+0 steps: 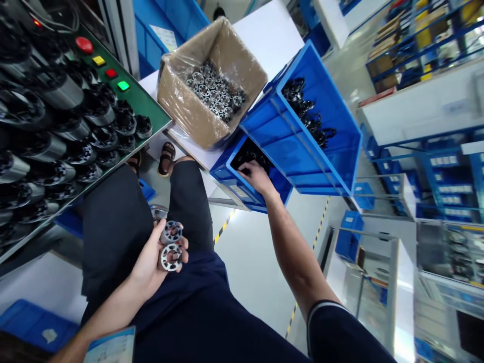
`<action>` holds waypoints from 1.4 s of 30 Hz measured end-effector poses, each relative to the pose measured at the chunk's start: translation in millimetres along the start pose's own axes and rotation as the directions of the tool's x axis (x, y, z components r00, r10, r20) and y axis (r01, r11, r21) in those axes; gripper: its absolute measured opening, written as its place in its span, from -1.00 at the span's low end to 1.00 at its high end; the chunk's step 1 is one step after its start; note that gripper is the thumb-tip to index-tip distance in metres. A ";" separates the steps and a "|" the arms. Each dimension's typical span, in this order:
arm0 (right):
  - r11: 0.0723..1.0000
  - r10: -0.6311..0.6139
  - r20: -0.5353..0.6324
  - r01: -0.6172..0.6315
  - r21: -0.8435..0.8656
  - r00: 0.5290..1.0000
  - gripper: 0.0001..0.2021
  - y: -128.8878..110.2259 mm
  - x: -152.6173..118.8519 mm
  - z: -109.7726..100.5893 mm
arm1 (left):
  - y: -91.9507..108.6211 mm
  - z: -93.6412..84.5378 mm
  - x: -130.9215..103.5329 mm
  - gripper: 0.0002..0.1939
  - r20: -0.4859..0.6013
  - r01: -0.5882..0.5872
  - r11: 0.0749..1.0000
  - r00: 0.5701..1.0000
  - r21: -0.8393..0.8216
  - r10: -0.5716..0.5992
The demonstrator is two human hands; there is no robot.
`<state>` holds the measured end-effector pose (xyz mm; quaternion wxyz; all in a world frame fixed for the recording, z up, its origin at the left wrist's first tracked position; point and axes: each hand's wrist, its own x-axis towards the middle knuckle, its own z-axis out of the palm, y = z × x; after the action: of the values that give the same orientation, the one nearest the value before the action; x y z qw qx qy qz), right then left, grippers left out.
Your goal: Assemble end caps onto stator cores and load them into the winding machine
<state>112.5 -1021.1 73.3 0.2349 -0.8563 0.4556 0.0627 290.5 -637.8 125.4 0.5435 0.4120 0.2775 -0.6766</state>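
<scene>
My left hand (153,257) rests over my lap, its fingers curled around two round slotted metal rings. The upper metal ring (173,231) looks darker, and the lower metal ring (171,257) is bright silver with notches about its centre. My right hand (255,176) reaches down into a small blue bin (223,174) that holds dark parts. Its fingers bend in among those black parts (249,151), and whatever they may grip is hidden. Next to this bin stands a cardboard box (189,121), lined with clear plastic and filled with similar metal rings (214,91).
A larger blue bin (321,169) with black parts (308,113) stands beside the small one. To the left, a green machine table (151,108) carries rows of metal cylinders and lit push buttons (123,85). Shelves with blue bins (350,234) line the right.
</scene>
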 end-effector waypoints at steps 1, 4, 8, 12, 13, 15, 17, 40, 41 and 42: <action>1.000 -0.010 0.014 0.010 0.006 1.000 -0.82 1.5 1.0 1.8 | 1.2 -1.0 -0.4 -0.60 -0.010 -0.047 0.998 0.999 0.040 0.047; 0.999 -0.022 0.052 0.021 0.026 0.998 -0.81 7.7 2.4 0.7 | 5.9 -3.2 -0.3 -0.66 -0.036 -0.144 0.983 0.988 0.114 0.149; 0.999 -0.014 -0.010 0.015 0.041 1.000 -0.74 18.4 -3.1 -7.8 | 6.9 -13.7 4.9 -0.68 0.003 -0.188 0.966 0.982 0.176 0.190; 0.998 0.032 -0.154 -0.022 0.063 0.988 -0.64 22.8 -20.0 -12.2 | 3.5 -26.4 14.1 -0.56 0.092 -0.432 0.851 0.900 0.297 0.425; 0.997 0.043 -0.188 -0.031 0.069 0.981 -0.62 22.9 -24.5 -12.5 | 3.7 -27.9 15.8 -0.50 0.096 -0.477 0.819 0.876 0.319 0.472; 0.996 0.056 -0.255 -0.035 0.083 0.965 -0.61 22.6 -32.7 -13.9 | 6.3 -28.7 17.3 -0.38 0.093 -0.496 0.801 0.864 0.336 0.496; 0.995 0.048 -0.319 -0.017 0.099 0.946 -0.66 20.1 -40.7 -17.0 | 10.6 -27.5 16.5 -0.31 0.100 -0.470 0.821 0.880 0.325 0.465; 0.382 -0.562 -0.310 0.573 0.725 0.767 -0.91 -197.2 -166.9 29.8 | 4.3 0.6 -14.0 -0.51 0.363 -0.704 0.705 0.679 0.079 0.638; 0.366 -0.535 -0.344 0.579 0.729 0.771 -0.89 -196.7 -168.2 33.8 | 3.0 0.3 -12.6 -0.52 0.382 -0.657 0.753 0.706 0.041 0.596; 0.353 -0.498 -0.388 0.590 0.726 0.776 -0.86 -195.7 -168.6 37.5 | 2.3 0.5 -11.6 -0.51 0.393 -0.614 0.789 0.727 0.005 0.563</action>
<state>177.7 -784.4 162.0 0.5869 -0.7486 0.1312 -0.2793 293.4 -632.9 135.7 0.7433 0.3786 -0.0220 -0.5511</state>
